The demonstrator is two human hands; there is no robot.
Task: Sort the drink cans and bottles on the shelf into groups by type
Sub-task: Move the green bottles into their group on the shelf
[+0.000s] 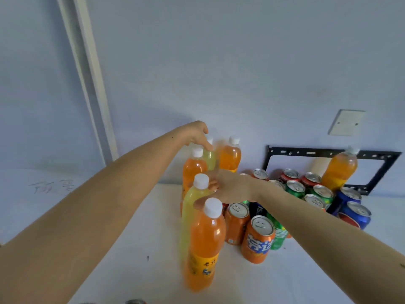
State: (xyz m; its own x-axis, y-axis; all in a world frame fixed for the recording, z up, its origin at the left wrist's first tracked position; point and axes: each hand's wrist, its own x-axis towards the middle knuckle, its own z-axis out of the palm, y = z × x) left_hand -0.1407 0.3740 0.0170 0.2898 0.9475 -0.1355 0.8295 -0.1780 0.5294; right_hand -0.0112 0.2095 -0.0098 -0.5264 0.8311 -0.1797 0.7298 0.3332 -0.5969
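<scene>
Head view: upright bottles and cans are being grouped on the white shelf point(131, 249). The near yellow bottle point(192, 205) is being gripped by the right hand point(228, 189); the far yellow bottle point(209, 157) is being pinched by the left hand point(195, 133).

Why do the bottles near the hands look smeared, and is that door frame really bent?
Head view: the yellow bottle held by the right hand is motion-blurred; the left hand casts a soft shadow on the wall; the wide-angle lens bows the door frame; small glints show on the cans.
</scene>
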